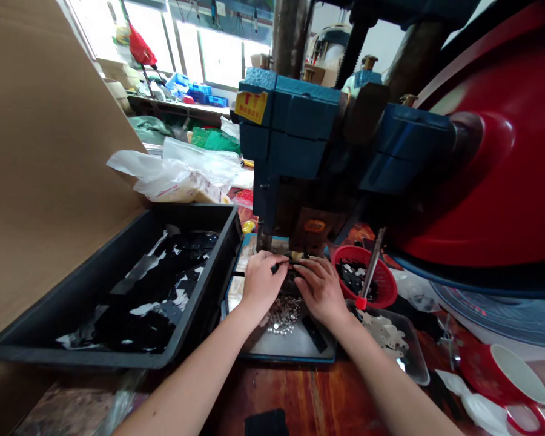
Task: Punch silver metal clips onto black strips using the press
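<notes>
Both hands meet at the foot of a blue press (pixel 290 127). My left hand (pixel 264 281) has its thumb and fingers closed on a small black piece (pixel 279 265). My right hand (pixel 320 287) rests just right of it, fingers bent toward the same spot under the press; whether they grip anything is hidden. Below and between the hands, a pile of small shiny metal parts (pixel 284 312) lies on the metal tray (pixel 277 348). A black strip (pixel 314 333) lies beside the pile, near my right wrist.
A black bin (pixel 181 345) with black and white scraps stands left. Right are a red basket (pixel 388 297), a clear container (pixel 420 363) of flat pieces, a red mug (pixel 490 369) and a large red wheel (pixel 495 151). A black item (pixel 267 422) lies at the front edge.
</notes>
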The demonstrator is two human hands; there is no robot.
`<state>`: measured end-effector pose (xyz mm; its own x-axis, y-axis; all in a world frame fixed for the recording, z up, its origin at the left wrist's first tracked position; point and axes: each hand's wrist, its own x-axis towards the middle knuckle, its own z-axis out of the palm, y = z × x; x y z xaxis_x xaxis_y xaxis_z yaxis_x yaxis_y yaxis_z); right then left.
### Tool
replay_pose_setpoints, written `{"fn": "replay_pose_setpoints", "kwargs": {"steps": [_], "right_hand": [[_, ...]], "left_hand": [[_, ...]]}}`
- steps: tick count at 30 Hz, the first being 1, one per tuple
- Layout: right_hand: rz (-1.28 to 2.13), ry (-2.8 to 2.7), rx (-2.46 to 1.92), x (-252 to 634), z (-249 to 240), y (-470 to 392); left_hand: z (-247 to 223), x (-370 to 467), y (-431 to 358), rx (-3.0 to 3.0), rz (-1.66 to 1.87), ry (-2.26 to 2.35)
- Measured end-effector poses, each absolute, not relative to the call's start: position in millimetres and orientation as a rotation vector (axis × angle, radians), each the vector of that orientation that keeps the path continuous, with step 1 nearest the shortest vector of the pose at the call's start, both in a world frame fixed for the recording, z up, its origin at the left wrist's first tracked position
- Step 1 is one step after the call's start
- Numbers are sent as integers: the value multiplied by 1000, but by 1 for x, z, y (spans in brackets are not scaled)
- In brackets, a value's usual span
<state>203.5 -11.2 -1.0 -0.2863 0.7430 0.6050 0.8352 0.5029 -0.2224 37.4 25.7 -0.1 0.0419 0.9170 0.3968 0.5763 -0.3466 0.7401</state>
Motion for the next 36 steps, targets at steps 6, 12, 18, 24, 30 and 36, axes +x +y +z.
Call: {"fn": "replay_pose_setpoints", "kwargs": {"steps": [6, 12, 18, 24, 30, 36], "right_hand": [[-304, -2165, -1354, 200, 7, -14], [-282, -2157, -1387, 190, 13, -13], [84, -1815, -1379, 211, 0, -25], [696, -1107, -1322, 245, -34, -78], [735, -1138, -1212, 243, -28, -98], [693, -1169, -1252, 238, -22, -93]], "left_hand": [[-5, 38, 31, 1889, 1211, 1477], [-7, 39, 37, 1827, 1210, 1406], [-7, 32, 33, 1701, 1281, 1420], [-6, 15, 7, 1622, 1346, 1459], [-5, 13, -7, 2034, 1246, 1432], [-4, 13, -7, 2146, 1204, 1473]]}}
